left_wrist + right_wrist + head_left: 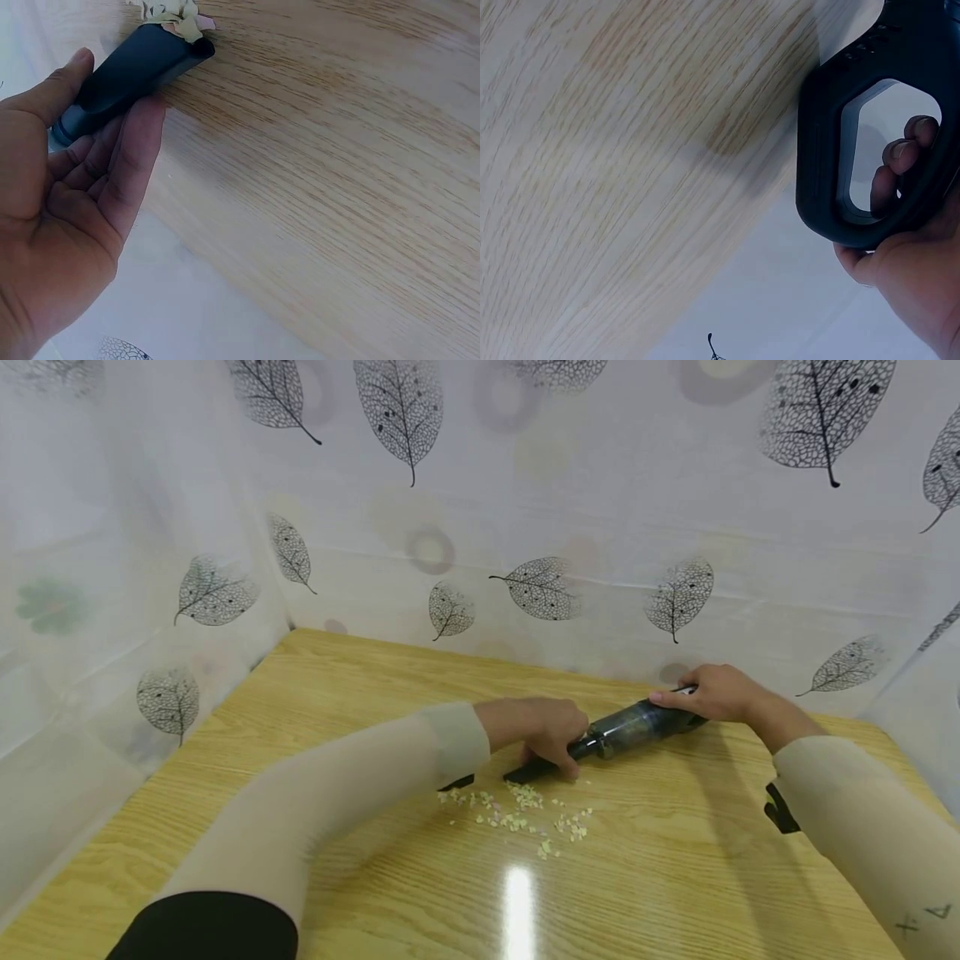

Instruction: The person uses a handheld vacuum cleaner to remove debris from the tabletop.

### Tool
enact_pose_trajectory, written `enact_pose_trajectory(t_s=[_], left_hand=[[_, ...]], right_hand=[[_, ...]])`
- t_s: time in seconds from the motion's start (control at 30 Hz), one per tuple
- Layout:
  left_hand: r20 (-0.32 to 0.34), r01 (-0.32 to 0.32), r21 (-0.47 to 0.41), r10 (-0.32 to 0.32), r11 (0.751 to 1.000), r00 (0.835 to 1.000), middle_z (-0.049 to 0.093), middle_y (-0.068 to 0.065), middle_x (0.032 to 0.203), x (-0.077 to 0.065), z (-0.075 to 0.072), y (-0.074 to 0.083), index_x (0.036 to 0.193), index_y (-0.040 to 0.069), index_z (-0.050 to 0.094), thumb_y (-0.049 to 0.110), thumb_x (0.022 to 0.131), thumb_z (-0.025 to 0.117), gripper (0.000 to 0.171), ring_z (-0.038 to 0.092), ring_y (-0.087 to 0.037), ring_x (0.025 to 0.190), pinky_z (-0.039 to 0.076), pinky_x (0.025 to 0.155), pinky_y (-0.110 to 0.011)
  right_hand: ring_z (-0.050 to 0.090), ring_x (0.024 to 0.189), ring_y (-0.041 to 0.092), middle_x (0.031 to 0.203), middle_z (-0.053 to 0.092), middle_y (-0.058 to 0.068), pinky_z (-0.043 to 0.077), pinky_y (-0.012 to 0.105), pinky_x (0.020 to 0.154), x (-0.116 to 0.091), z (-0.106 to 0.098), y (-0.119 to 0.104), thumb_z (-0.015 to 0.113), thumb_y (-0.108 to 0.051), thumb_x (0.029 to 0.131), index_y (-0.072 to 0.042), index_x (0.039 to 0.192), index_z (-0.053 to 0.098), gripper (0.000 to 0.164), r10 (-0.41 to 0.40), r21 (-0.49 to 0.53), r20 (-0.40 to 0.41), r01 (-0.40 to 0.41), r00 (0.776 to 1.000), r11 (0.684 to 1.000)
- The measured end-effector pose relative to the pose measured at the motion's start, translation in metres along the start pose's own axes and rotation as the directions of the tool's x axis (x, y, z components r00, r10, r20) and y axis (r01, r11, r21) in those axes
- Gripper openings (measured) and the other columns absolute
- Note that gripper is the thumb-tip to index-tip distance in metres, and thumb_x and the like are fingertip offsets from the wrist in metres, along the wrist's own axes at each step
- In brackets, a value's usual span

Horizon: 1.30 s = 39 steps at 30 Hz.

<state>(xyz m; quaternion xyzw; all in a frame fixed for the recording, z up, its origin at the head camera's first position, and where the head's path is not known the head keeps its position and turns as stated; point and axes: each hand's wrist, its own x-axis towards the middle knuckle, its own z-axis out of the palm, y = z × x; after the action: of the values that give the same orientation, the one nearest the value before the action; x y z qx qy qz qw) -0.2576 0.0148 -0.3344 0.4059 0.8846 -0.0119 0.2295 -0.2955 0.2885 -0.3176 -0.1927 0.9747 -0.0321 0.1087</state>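
A dark handheld vacuum cleaner [633, 727] with a see-through middle slants over the wooden table. My right hand [723, 692] grips its looped handle [821, 157], the fingers curling through the loop in the right wrist view. Nearer the front end, my left hand [551, 731] holds the flat black nozzle [139, 67] between thumb and fingers. The nozzle's mouth is right at a scatter of small pale yellow scraps [517, 818], a few of them pinkish. In the left wrist view some scraps [176, 19] lie against the nozzle's edge.
The wood-grain table [420, 893] reaches back to a pale curtain [495, 527] printed with dark leaves, which also hangs at both sides. A bright light reflection [517, 910] shows on the tabletop near the front.
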Motion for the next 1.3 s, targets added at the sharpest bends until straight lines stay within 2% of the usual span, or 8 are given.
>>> enact_pose_trajectory(t_s=[0.17, 0.4, 0.57, 0.87, 1.1, 1.3], left_hand=[[0.029, -0.008, 0.001, 0.008, 1.0, 1.0, 0.07, -0.007, 0.08, 0.003, -0.003, 0.002, 0.078, 0.011, 0.051, 0.044, 0.09, 0.072, 0.041, 0.071, -0.016, 0.053, 0.057, 0.053, -0.021], [0.027, -0.068, 0.063, 0.066, 0.996, 0.997, 0.071, -0.007, 0.085, 0.003, -0.004, 0.007, 0.079, 0.013, 0.05, 0.043, 0.094, 0.068, 0.038, 0.072, -0.015, 0.058, 0.054, 0.058, -0.014], [0.038, -0.034, 0.018, 0.033, 0.999, 0.999, 0.07, -0.006, 0.083, 0.005, -0.004, 0.008, 0.084, 0.012, 0.052, 0.046, 0.094, 0.068, 0.039, 0.071, -0.014, 0.054, 0.055, 0.054, -0.018], [0.006, -0.05, 0.034, 0.05, 0.998, 0.999, 0.07, -0.004, 0.079, 0.011, -0.004, 0.012, 0.086, 0.011, 0.055, 0.052, 0.091, 0.068, 0.043, 0.068, -0.013, 0.05, 0.054, 0.057, -0.015], [-0.03, -0.063, 0.019, 0.063, 0.998, 0.998, 0.071, -0.005, 0.079, 0.015, 0.001, 0.015, 0.084, 0.011, 0.055, 0.051, 0.09, 0.071, 0.043, 0.068, -0.012, 0.049, 0.054, 0.053, -0.016], [-0.046, -0.057, 0.063, 0.06, 0.996, 0.997, 0.071, -0.003, 0.078, 0.016, 0.002, 0.019, 0.088, 0.011, 0.056, 0.056, 0.087, 0.071, 0.047, 0.066, -0.01, 0.046, 0.052, 0.059, -0.012]], right_hand=[[0.057, 0.115, 0.054, 0.127, 0.059, 0.036, 0.049, 0.062, 0.093, -0.001, 0.0, 0.004, 0.051, -0.058, 0.099, 0.013, 0.126, 0.06, 0.076, 0.007, 0.01, 0.012, -0.008, 1.0, 1.0], [0.059, 0.112, 0.053, 0.126, 0.06, 0.035, 0.051, 0.06, 0.09, -0.006, 0.002, 0.009, 0.05, -0.059, 0.098, 0.013, 0.126, 0.06, 0.077, 0.018, 0.023, 0.021, -0.018, 1.0, 1.0], [0.058, 0.113, 0.053, 0.127, 0.059, 0.036, 0.051, 0.061, 0.089, -0.008, 0.003, 0.014, 0.05, -0.058, 0.099, 0.015, 0.128, 0.058, 0.078, 0.023, 0.043, 0.018, -0.024, 1.0, 0.999], [0.059, 0.112, 0.053, 0.125, 0.06, 0.037, 0.051, 0.06, 0.088, -0.015, 0.003, 0.023, 0.05, -0.056, 0.1, 0.015, 0.127, 0.058, 0.076, 0.026, 0.039, 0.005, -0.026, 1.0, 0.999], [0.059, 0.111, 0.053, 0.125, 0.06, 0.037, 0.052, 0.059, 0.087, -0.018, 0.002, 0.024, 0.051, -0.056, 0.099, 0.015, 0.126, 0.059, 0.077, 0.028, 0.036, 0.008, -0.029, 1.0, 0.999], [0.059, 0.111, 0.053, 0.125, 0.059, 0.037, 0.052, 0.059, 0.087, -0.02, 0.003, 0.027, 0.052, -0.056, 0.099, 0.015, 0.126, 0.059, 0.076, 0.031, 0.032, 0.007, -0.031, 0.999, 0.999]])
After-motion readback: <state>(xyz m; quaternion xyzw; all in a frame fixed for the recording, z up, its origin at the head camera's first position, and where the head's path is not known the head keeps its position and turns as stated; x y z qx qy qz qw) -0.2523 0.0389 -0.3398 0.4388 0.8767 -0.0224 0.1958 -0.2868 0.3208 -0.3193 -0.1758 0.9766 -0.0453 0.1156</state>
